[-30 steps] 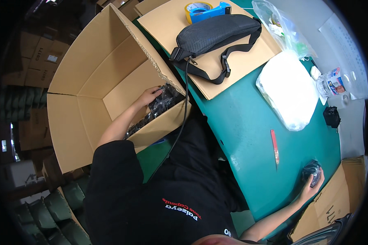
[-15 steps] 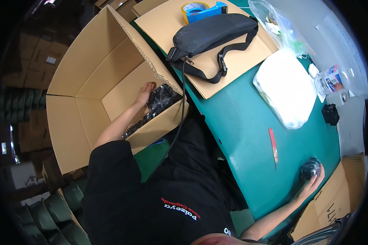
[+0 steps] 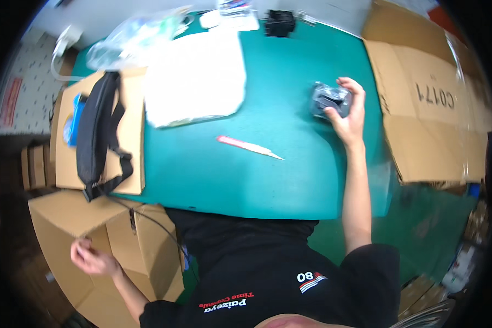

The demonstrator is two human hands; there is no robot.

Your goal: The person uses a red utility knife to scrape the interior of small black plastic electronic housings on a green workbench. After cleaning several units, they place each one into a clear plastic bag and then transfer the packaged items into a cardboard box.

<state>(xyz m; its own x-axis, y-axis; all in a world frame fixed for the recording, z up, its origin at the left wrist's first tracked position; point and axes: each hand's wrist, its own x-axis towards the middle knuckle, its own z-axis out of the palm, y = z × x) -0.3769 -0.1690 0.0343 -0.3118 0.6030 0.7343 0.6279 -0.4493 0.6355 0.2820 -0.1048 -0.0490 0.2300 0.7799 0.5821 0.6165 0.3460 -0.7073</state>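
My right hand [image 3: 353, 115] grips a small black object wrapped in clear plastic [image 3: 323, 99] at the right side of the green table, thumb and fingers on its right side. What the object is inside the wrapping, I cannot make out. Over the open cardboard box [image 3: 153, 235] at the lower left, my left hand [image 3: 94, 259] is raised with fingers loosely bent and apart. Nothing shows in it. A slim pointed tool with a red handle [image 3: 240, 144] lies on the table between my arms.
A black waist bag [image 3: 95, 131] and a blue tape dispenser [image 3: 77, 117] rest on flat cardboard [image 3: 134, 169] at left. Behind are a white bag [image 3: 197, 82], clear plastic bags [image 3: 131, 46] and a black block-like item [image 3: 279, 23]. Another open carton [image 3: 421, 136] stands at right.
My view has swung right, toward the table. My left hand has come up from the black plastic-wrapped contents inside the box. My right hand still holds the wrapped object, now seen more from above.
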